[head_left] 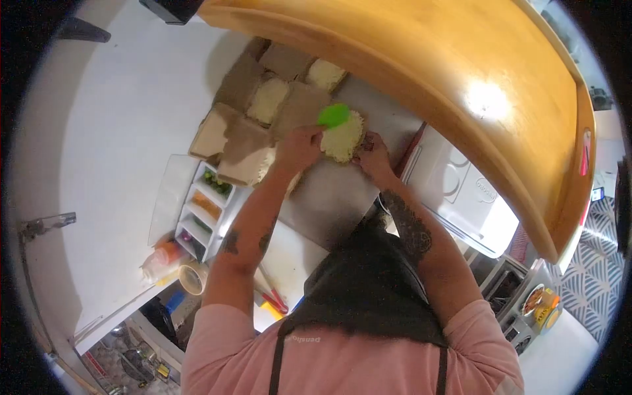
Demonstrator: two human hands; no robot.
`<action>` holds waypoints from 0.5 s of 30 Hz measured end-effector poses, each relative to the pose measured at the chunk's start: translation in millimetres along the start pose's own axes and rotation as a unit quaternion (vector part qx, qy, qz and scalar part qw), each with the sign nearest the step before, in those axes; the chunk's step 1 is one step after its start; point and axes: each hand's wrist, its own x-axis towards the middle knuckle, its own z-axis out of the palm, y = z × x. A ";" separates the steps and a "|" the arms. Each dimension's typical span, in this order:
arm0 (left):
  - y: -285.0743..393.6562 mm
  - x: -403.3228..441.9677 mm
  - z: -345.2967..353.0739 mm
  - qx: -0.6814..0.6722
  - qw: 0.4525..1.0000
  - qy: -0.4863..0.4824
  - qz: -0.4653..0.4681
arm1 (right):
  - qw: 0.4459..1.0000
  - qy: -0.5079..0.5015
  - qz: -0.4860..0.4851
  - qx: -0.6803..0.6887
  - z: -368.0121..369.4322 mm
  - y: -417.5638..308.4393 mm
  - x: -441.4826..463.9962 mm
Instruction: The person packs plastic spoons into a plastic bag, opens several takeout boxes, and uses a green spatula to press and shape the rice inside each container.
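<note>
My left hand [301,146] is closed on a bright green spatula [334,115], whose blade lies over a bread slice [342,141] covered in a pale, crumbly spread. At the slice's right edge, my right hand [372,157] has its fingers curled against it, steadying contact with the edge. Several more slices lie to the left on the grey work surface [329,197]. One coated slice [268,101] is up and left of my hands, and another coated slice [325,74] is near the top. A plain slice [214,130] lies farther left.
A white compartment tray [201,214] holds green and orange chopped food, with squeeze bottles [161,260] below it. Red-handled tongs [275,301] lie near my left elbow. A white lidded box [461,191] stands right, under a large wooden tray [421,49] overhead.
</note>
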 end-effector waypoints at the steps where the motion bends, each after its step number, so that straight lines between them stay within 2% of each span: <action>1: -1.8 6.4 8.1 0.002 1.000 -0.007 -0.015 | 0.999 0.005 -0.022 -0.033 -0.7 7.2 2.4; 2: -5.1 13.3 20.0 0.003 1.000 -0.014 -0.028 | 0.997 0.012 -0.045 -0.066 -2.7 12.3 5.2; 3: -8.5 17.3 30.0 0.005 0.999 -0.020 -0.041 | 0.999 0.003 -0.025 -0.035 -3.6 4.5 3.4; 5: -13.7 15.1 43.1 -0.017 1.000 0.000 0.002 | 0.999 -0.017 0.015 0.027 -4.3 -4.3 1.4; 6: -14.7 13.5 45.9 -0.028 0.999 0.012 0.022 | 1.000 -0.009 0.000 -0.002 -4.6 0.0 3.3; 10: -14.5 -2.2 32.1 0.010 0.999 -0.038 -0.024 | 0.991 0.002 -0.058 -0.121 -6.7 18.4 15.8; 12: -21.6 -20.1 31.7 0.059 0.996 -0.060 -0.033 | 0.995 -0.007 -0.034 -0.093 3.4 5.3 3.8; 14: -17.7 -22.1 23.7 0.047 0.996 -0.058 -0.044 | 0.999 -0.013 0.028 0.021 11.5 -20.6 -5.5; 15: -12.1 -26.1 18.7 0.039 0.996 -0.060 -0.052 | 1.000 -0.015 0.002 0.006 14.5 -13.6 -4.0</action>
